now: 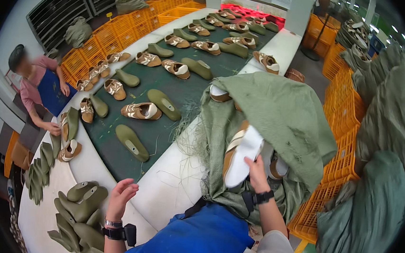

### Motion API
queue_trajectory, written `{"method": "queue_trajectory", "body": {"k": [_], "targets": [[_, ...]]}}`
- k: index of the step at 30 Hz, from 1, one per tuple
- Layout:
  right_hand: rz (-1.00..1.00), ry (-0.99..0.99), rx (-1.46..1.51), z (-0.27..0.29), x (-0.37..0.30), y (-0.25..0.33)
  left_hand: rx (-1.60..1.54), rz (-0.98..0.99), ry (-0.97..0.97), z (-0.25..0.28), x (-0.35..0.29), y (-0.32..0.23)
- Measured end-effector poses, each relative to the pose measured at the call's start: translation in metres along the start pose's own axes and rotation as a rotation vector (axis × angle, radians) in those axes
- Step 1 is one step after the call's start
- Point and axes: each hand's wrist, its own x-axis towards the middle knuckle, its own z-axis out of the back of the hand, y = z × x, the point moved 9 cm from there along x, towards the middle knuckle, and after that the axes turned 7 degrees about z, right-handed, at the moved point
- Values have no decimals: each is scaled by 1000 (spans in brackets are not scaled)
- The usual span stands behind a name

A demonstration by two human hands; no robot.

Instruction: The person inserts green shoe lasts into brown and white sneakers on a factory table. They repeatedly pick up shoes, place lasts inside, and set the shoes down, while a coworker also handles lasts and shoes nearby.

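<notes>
While the right hand pinches a brown-and-white sneaker, right of frame centre, the left hand is loosely open, empty — I'd lift clear of that green woven sack.

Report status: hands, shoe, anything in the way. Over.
Left hand open, empty. Right hand gripping shoe, white sole toward camera. Green sheet close to shoe, possibly in the way.

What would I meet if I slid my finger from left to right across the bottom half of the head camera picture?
Small cluster of green shoe lasts, bigger pile of green shoe lasts, left hand, shoe with a white sole, right hand, orange crates, dark green cloth.
</notes>
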Motion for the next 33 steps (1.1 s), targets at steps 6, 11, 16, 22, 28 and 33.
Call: {"method": "queue_trajectory", "body": {"k": [6, 11, 16, 22, 28, 33], "targets": [[-381, 536, 80, -72, -93, 48, 409, -123, 338, -100, 26, -24], [-478, 1148, -83, -123, -145, 55, 691, -742, 256, -152, 9, -85], [-805, 1086, -5, -134, -154, 26, 907, -1130, 281, -148, -33, -98], [-81, 1012, -79, -169, -90, 78, 779, -446, 295, -103, 10, -42], [-319, 634, 241, -180, -57, 74, 545, 58, 461, -92, 13, 13], [-201, 569, 88, -191, -30, 47, 534, 101, 529, -91, -9, 11]]}}
